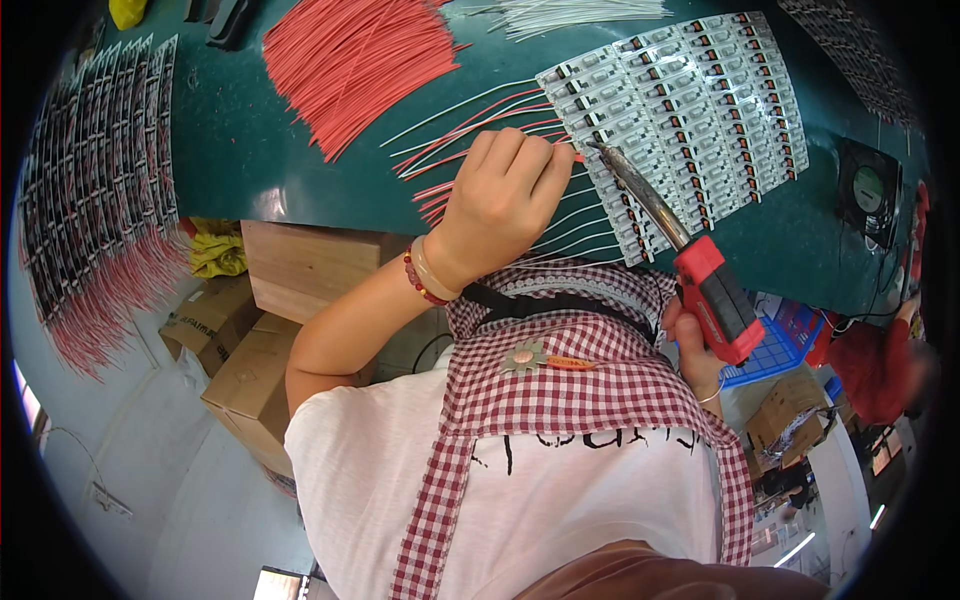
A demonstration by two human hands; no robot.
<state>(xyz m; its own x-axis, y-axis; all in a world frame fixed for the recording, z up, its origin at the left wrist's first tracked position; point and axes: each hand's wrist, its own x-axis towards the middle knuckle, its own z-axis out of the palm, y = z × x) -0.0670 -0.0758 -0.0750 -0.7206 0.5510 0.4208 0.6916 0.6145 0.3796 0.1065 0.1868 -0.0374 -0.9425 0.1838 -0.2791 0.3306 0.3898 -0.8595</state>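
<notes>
My left hand [505, 195] is closed in a pinch at the left edge of a panel of small circuit boards [690, 120]. A short bit of red wire [579, 158] shows at its fingertips. In my right hand [694, 352] is a soldering iron [712, 290] with a red and black handle. Its metal tip points up and left, over the panel's edge close to my left fingertips. Red and white wires [465, 122] stick out leftward from that edge, some hidden behind my left hand.
A large pile of red wires [355, 65] and a bunch of white wires [575, 14] lie on the green table [235, 130]. Wired panels [100, 150] hang over its left end. A black round-faced device [868, 190] stands at right. Below are cardboard boxes [255, 375] and a blue basket [775, 350].
</notes>
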